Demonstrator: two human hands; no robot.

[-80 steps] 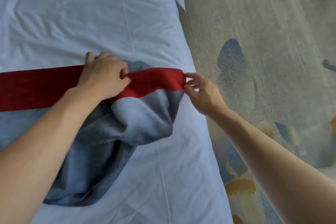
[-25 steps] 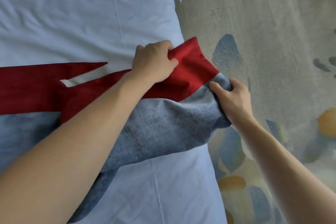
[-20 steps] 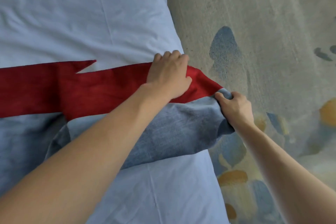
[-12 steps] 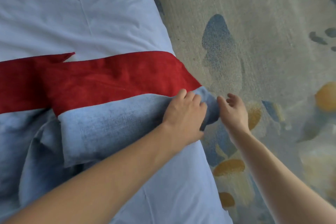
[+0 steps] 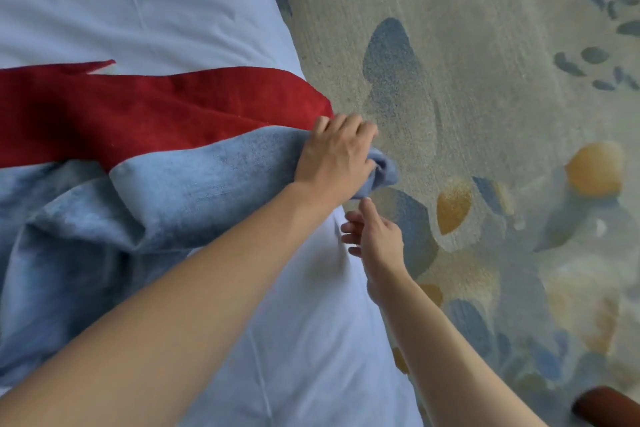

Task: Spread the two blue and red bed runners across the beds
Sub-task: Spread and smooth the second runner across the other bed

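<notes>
At the right-hand edge of the white-sheeted bed (image 5: 194, 10), the soft blue and red fabric bed runner (image 5: 180, 135) lies across the mattress, its end reaching the edge where the patterned beige carpet (image 5: 485, 45) begins. The red band lies fairly flat toward the far side; the blue band nearer the viewer is folded over itself and bunched in deep creases toward the left of the view. The left hand (image 5: 336, 156) has its fingers curled over the blue end of the runner at the mattress edge, gripping it there. The right hand (image 5: 375, 236) hangs just below that end, fingers loosely spread and holding nothing, one fingertip close to the hanging blue corner; whether it touches cannot be told. A dark reddish rounded object (image 5: 604, 404) shows at the lower right corner, unidentifiable. Only one runner and one bed are in view.

Step in hand, as judged: drawing this end over the side of the bed. The next move calls for the free hand to take the near blue corner and pull the crumpled blue band flat and square with the red.
</notes>
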